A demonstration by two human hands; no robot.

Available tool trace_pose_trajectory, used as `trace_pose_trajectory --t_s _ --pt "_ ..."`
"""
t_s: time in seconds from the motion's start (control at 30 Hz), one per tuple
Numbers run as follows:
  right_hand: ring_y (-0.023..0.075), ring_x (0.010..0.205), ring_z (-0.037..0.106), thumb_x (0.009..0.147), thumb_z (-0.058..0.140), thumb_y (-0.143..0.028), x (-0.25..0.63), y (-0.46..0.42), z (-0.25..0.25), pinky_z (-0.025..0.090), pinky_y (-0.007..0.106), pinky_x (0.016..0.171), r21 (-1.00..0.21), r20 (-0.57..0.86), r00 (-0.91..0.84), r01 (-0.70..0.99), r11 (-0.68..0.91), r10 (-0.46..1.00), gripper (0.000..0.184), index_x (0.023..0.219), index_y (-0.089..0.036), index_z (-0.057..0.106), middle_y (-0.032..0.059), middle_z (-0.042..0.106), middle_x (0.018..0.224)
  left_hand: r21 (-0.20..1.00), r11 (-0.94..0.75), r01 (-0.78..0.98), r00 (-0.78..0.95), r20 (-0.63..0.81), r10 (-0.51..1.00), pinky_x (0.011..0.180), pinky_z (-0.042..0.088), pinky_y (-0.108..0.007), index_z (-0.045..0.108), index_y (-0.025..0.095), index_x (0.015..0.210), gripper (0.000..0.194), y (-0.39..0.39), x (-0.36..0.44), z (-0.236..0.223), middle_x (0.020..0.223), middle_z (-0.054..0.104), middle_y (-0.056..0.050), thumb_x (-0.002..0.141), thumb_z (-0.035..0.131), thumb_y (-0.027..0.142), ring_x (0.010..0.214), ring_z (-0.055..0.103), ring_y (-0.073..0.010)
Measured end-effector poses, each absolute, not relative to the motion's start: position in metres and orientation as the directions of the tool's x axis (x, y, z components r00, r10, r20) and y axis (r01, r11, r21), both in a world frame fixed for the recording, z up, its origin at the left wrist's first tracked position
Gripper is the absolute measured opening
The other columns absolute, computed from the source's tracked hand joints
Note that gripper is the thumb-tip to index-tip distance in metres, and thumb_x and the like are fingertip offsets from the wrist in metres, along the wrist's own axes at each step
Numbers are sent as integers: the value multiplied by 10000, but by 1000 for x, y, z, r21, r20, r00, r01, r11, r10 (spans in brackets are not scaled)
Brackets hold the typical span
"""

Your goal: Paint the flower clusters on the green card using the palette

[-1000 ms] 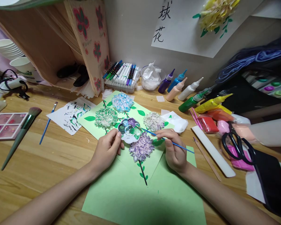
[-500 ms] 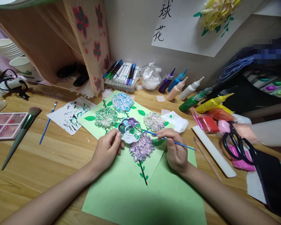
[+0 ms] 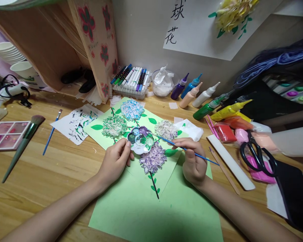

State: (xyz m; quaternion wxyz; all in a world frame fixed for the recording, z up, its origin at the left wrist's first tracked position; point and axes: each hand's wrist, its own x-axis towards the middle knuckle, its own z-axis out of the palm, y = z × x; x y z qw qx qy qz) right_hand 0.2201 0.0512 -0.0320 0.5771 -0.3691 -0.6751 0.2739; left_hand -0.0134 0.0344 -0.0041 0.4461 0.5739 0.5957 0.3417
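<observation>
My left hand point(image 3: 119, 153) pinches the edge of a small flower-shaped paint palette point(image 3: 140, 149), with green, purple and white paint in its wells. In my right hand point(image 3: 195, 160) is a thin blue paintbrush point(image 3: 180, 146), its tip just right of the palette. Beneath both lies a light green sheet point(image 3: 166, 181) bearing ruffled flowers: a purple one point(image 3: 153, 158) below the palette, a green-and-white one point(image 3: 114, 126) to the left, a blue-and-white one point(image 3: 132, 110) at the back and a pale lilac one point(image 3: 166, 130) to the right. Painted green leaves surround them.
A paint-smeared tissue point(image 3: 77, 126) and another blue brush point(image 3: 52, 132) lie left. Behind stand a marker box point(image 3: 131, 80), a bowl of tissue point(image 3: 164, 84) and several paint bottles point(image 3: 189, 95). Black scissors point(image 3: 258, 158), clay packs point(image 3: 226, 132) and a white strip point(image 3: 231, 163) are right.
My right hand has moved a little to the right, drawing the paintbrush tip away from the palette's wells. My left hand and the palette have stayed in place.
</observation>
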Motion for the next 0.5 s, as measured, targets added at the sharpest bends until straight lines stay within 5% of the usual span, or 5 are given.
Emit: trace_pose_trajectory --t_s 0.5 --pt "207 983 624 960 383 -218 220 51 -24 487 386 830 -665 615 -286 312 678 735 263 1110 -239 598 65 679 1035 915 91 394 67 -128 990 558 411 -224 417 212 696 314 35 -14 -4 584 596 43 966 381 368 479 522 -91"
